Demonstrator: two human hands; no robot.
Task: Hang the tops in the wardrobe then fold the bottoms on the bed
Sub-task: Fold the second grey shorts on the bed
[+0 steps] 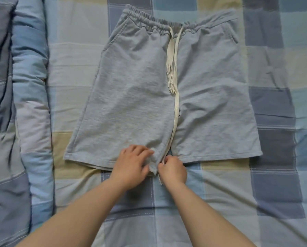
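Note:
Grey shorts [135,97] with an elastic waistband lie spread flat on the checked bed sheet [274,175], waistband at the far side and both legs pointing toward me. A cream drawstring [176,104] runs from the waistband down the middle between the legs. My left hand [133,166] rests on the inner hem of the left leg, its thumb under the hem's corner. My right hand [173,169] pinches the lower end of the drawstring just beside that corner.
A rolled quilt [21,104] in blue, grey and white checks lies along the left side of the bed. The sheet around the shorts is wrinkled, with bare fabric to the right and near me.

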